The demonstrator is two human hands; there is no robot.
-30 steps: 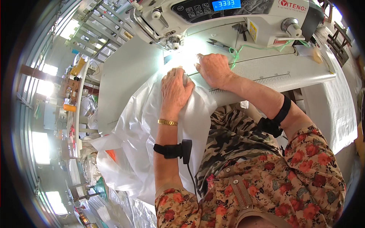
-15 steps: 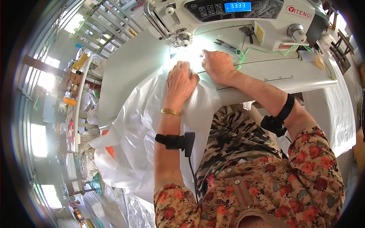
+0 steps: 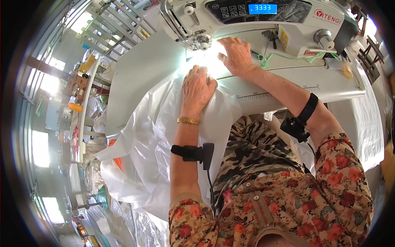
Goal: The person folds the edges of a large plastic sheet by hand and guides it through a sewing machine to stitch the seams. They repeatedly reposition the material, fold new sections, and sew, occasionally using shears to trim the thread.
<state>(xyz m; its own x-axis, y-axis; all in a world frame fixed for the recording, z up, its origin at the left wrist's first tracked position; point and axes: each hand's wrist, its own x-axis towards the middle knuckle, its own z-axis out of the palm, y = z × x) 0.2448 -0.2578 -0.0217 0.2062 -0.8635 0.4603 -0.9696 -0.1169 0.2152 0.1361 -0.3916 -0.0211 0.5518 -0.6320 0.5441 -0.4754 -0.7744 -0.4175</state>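
A white translucent sheet (image 3: pixel 154 113) lies over the front of the sewing table and hangs down across my lap. My left hand (image 3: pixel 197 91) is curled over it, fingers gripping its far part just in front of the sewing head. Under the sewing machine (image 3: pixel 203 41), beside the needle area, my right hand (image 3: pixel 238 57) has its fingers stretched forward and its thumb apart. Nothing shows in its grasp. Bright lamp light washes out the fingertips and the sheet's edge beneath the needle.
A green thread or cord (image 3: pixel 284 56) runs over the machine bed to the right. A dark-handled tool (image 3: pixel 269 35) lies behind it. A ruler scale (image 3: pixel 255 96) marks the table's front edge. On the left stands a side table (image 3: pixel 91 82) with clutter, and orange material (image 3: pixel 117 161) shows beside the sheet.
My right hand has moved forward toward the machine, and its closed fingers have stretched out. It now covers the snips that lay on the bed. The left hand keeps its place on the sheet.
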